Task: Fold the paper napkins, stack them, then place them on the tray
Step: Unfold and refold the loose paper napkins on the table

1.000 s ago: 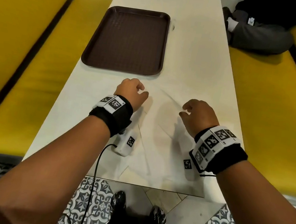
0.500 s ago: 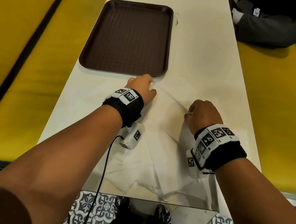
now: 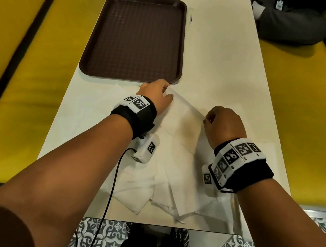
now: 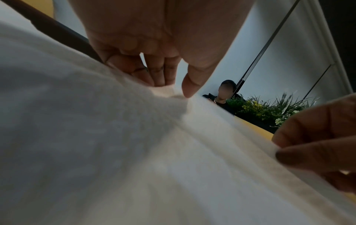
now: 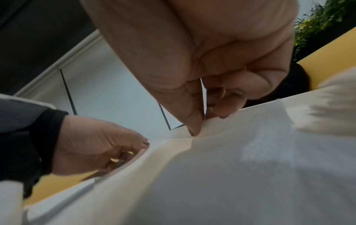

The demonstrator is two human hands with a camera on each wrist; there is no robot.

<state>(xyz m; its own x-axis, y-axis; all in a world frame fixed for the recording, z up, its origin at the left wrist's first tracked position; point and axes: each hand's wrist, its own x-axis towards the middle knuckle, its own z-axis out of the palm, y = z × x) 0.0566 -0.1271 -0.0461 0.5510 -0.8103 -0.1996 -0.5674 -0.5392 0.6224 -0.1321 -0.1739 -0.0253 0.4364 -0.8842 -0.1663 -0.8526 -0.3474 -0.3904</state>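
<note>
Napkins first: we have one white paper napkin (image 3: 182,113) lifted off the white table (image 3: 219,54) by its far edge, just short of the near rim of the brown tray (image 3: 136,37). Our left hand (image 3: 156,95) pinches one end of that edge between thumb and fingers, and our right hand (image 3: 223,123) pinches the other end the same way; both wrist views show the fingertips closed on the paper. More loose napkins (image 3: 159,189) lie crumpled and overlapping by the table's near edge, under our forearms.

We judge this to be the folding step on an early napkin, with nothing yet on the tray. The next move calls for bringing the held edge over to meet the opposite edge, corners matched, then pressing a crease flat. Thin tissue will sag and skew, so we want even tension between both pinches.

Both forearms reach forward, knuckles up, wrists low over the table, left hand further ahead than the right
</note>
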